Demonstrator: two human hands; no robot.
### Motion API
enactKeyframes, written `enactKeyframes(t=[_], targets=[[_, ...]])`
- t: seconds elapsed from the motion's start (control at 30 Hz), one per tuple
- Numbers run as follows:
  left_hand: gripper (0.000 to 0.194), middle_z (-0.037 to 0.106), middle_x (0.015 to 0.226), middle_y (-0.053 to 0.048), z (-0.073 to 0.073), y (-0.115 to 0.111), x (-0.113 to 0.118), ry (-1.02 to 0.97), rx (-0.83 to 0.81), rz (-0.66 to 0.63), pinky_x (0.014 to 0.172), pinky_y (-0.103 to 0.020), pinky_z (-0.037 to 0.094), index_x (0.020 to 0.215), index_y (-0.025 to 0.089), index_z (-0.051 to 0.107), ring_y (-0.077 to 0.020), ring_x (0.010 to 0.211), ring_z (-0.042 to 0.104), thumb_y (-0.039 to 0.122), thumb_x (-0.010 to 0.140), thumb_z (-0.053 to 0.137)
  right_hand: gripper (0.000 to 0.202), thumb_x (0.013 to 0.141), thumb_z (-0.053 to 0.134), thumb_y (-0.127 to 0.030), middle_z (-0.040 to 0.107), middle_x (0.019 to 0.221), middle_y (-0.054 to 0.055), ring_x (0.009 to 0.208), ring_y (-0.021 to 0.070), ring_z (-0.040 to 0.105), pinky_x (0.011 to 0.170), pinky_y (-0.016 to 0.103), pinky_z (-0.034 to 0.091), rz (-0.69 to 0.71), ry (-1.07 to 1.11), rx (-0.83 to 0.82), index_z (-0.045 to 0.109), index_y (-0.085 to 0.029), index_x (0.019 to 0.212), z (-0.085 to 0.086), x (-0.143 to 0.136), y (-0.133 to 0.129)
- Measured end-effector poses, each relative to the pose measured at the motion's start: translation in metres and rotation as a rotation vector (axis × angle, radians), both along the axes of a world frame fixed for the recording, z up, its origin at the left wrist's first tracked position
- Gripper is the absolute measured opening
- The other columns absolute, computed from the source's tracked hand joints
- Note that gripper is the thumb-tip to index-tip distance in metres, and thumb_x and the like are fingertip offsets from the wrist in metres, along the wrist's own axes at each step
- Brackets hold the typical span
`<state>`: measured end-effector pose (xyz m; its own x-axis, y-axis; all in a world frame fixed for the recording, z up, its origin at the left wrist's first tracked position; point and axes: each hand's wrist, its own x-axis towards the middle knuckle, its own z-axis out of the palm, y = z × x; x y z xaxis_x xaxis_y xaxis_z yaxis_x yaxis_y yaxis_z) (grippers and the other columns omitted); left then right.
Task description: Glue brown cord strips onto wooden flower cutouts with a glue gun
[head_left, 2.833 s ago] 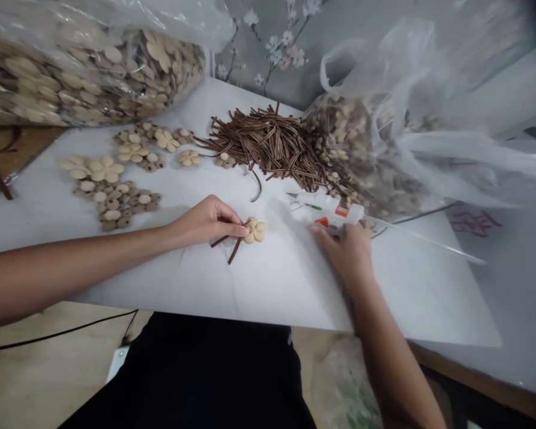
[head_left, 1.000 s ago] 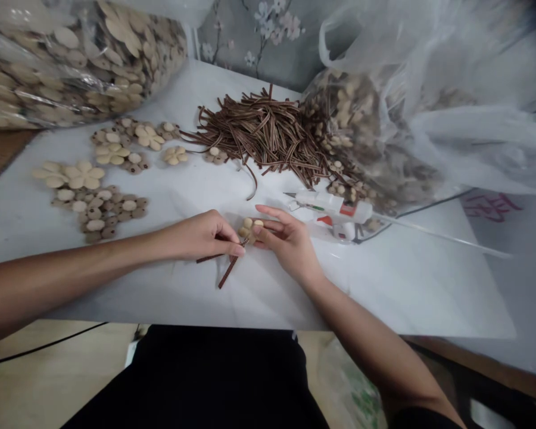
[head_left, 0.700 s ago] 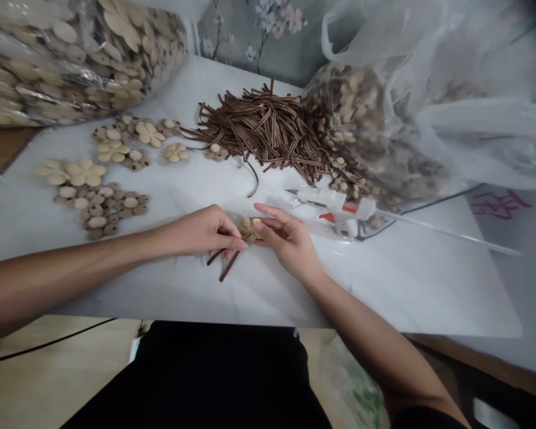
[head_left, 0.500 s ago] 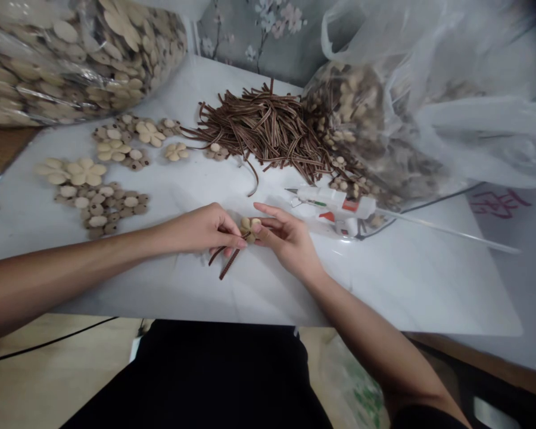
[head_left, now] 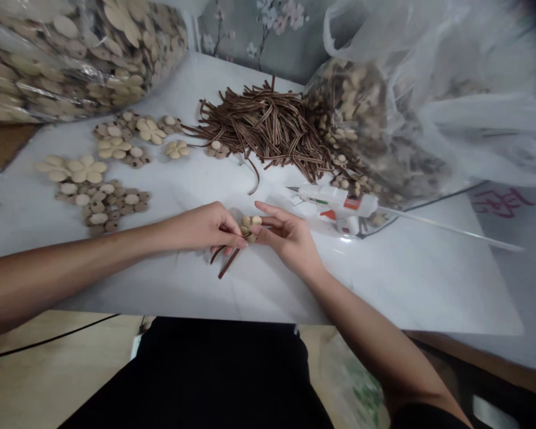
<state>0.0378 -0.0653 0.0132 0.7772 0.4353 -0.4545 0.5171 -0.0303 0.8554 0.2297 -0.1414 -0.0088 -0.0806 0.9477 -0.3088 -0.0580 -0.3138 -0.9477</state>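
Note:
Between my hands, above the white table (head_left: 192,292), is a small beige flower (head_left: 251,221) with rounded petals. My right hand (head_left: 286,238) pinches its right side between thumb and fingers, the index finger stretched out above. At the flower's lower left, my left hand (head_left: 218,229) is closed, thumb against fingers, on a dark brown strip (head_left: 229,264). Two strip ends hang below my left fingers; whether they belong to one strip I cannot tell. The strip meets the flower at my fingertips, where the join is hidden.
A heap of brown strips (head_left: 268,128) lies at the back. Loose flowers (head_left: 87,170) are grouped on the left. A glue gun (head_left: 339,199) with a long glue stick rests at right. Plastic bags of flowers stand at back left (head_left: 84,65) and back right (head_left: 361,113).
The flower has tilted slightly in my fingers, so its petals show at a different angle. Both hands keep their hold and have hardly moved.

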Motion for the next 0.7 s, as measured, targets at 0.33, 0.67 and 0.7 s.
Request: enactKeyframes(t=[0.33, 0.67, 0.7], targets=[[0.029, 0.065, 0.056, 0.0, -0.0053, 0.0019, -0.0008, 0.003, 0.005, -0.007, 0.045, -0.019, 0.038, 0.062, 0.015, 0.07, -0.0083, 0.044, 0.052, 0.035, 0.082, 0.065, 0.068, 0.068, 0.083, -0.038, 0.075, 0.109, 0.005, 0.093, 0.0237, 0.073, 0.091, 0.046, 0.058, 0.01, -0.008, 0.009, 0.059, -0.023, 0.13, -0.0024, 0.0015, 0.0005], [0.03, 0.066, 0.058, -0.001, -0.0067, 0.0021, -0.0016, 0.001, 0.012, -0.027, 0.045, -0.018, 0.039, 0.063, 0.015, 0.069, -0.009, 0.046, 0.054, 0.037, 0.083, 0.064, 0.07, 0.068, 0.083, -0.036, 0.075, 0.108, 0.005, 0.093, 0.0234, 0.072, 0.09, 0.044, 0.058, 0.012, -0.013, 0.016, 0.058, -0.023, 0.132, -0.0033, 0.0014, 0.0001], [0.031, 0.066, 0.057, -0.001, -0.0067, 0.0022, -0.0017, 0.001, 0.011, -0.027, 0.045, -0.018, 0.039, 0.062, 0.015, 0.069, -0.009, 0.046, 0.054, 0.037, 0.083, 0.064, 0.07, 0.068, 0.083, -0.036, 0.075, 0.108, 0.005, 0.093, 0.0234, 0.072, 0.09, 0.043, 0.058, 0.012, -0.017, 0.018, 0.057, -0.023, 0.132, -0.0033, 0.0014, 0.0001]])
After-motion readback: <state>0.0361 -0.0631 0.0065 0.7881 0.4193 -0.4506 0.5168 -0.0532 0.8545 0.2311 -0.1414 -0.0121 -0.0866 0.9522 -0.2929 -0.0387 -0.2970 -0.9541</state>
